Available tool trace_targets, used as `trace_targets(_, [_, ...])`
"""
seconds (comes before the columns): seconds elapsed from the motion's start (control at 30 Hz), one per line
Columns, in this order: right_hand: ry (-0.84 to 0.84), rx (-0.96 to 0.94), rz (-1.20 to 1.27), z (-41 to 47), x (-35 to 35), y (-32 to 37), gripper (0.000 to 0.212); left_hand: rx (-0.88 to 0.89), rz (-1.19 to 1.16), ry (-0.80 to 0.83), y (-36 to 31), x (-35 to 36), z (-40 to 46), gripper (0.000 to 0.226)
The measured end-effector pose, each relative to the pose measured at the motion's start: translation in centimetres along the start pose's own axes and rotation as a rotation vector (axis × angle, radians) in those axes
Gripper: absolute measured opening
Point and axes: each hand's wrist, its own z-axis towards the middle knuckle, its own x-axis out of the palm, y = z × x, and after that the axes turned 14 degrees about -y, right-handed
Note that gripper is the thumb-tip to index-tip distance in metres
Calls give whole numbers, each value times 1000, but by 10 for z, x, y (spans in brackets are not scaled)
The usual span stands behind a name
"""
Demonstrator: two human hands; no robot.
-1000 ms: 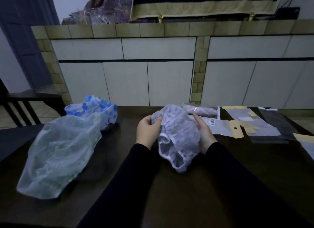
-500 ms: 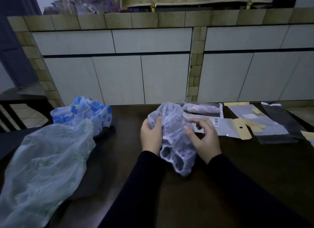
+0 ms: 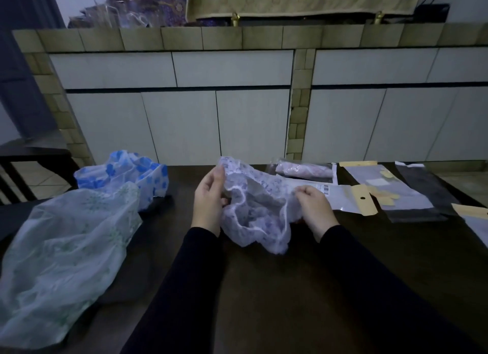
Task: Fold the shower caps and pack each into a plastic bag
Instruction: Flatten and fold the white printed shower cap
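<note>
A crumpled white shower cap with a purple print (image 3: 257,208) hangs between both hands over the dark table (image 3: 290,287). My left hand (image 3: 210,197) grips its left edge near the top. My right hand (image 3: 314,208) pinches its right edge. The elastic rim of the cap faces me. A pale green shower cap (image 3: 66,256) lies spread at the left, with a blue-dotted shower cap (image 3: 124,175) behind it. Flat plastic bags (image 3: 343,197) with yellow header cards lie to the right. One packed bag (image 3: 306,170) holds a pinkish folded cap.
A dark plastic bag (image 3: 422,187) lies at the far right among the others. A tiled counter wall (image 3: 237,102) stands just behind the table. A dark chair (image 3: 31,163) sits at the left edge.
My hands have pulled apart, stretching the purple-print cap wider. The right hand moved right and now pinches the edge. The camera tilted slightly.
</note>
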Motion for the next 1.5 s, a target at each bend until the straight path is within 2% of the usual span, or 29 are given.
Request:
trace_targets(0.07, [46,-201,-139,0,-2,1,31,26,27,98,0,-5,0,58])
trace_targets(0.17, [102,-439,-42,-4,-3,15,47,92,113,233,-1,-11,6,57])
trace_targets(0.27, [155,-617,51,-2,4,32,33,329,347,359,-4,-9,8,58])
trace_targets(0.37, [246,-731,-109,8,19,36,25,421,395,420,-8,-5,5,52])
trace_targets(0.47, [162,-685,-96,18,35,26,5,477,494,292,-2,-7,12,42])
trace_targets(0.57, [28,-466,76,26,39,13,7,287,704,179,2,-12,19,55])
trace_targets(0.63, [-47,-349,145,32,35,9,15,154,876,273,-1,-14,18,58])
trace_targets(0.7, [-103,-306,192,35,32,8,15,137,920,363,0,-15,18,47])
trace_targets(0.77, [-87,-325,176,35,30,5,8,218,872,311,3,-14,20,30])
trace_targets(0.8, [-51,-349,154,32,30,2,8,263,848,246,5,-15,22,28])
trace_targets(0.9, [48,-434,50,26,34,-3,25,388,824,96,10,-19,31,22])
trace_targets(0.97, [36,-485,2,23,37,-3,26,442,804,19,12,-22,31,17])
trace_targets(1.1, [44,-561,125,25,29,-3,19,498,674,-266,10,-27,34,30])
trace_targets(1.2, [161,-410,131,29,21,2,17,474,679,-402,6,-31,38,34])
trace_targets(1.27, [171,-337,43,32,18,2,22,438,687,-425,4,-34,38,35])
trace_targets(1.33, [123,-383,-125,35,17,1,26,404,710,-420,5,-37,38,27])
trace_targets(1.43, [48,-457,-287,28,19,4,17,401,771,-299,9,-40,43,5])
trace_targets(1.5, [36,-503,-354,22,22,7,20,380,751,-182,10,-40,44,17])
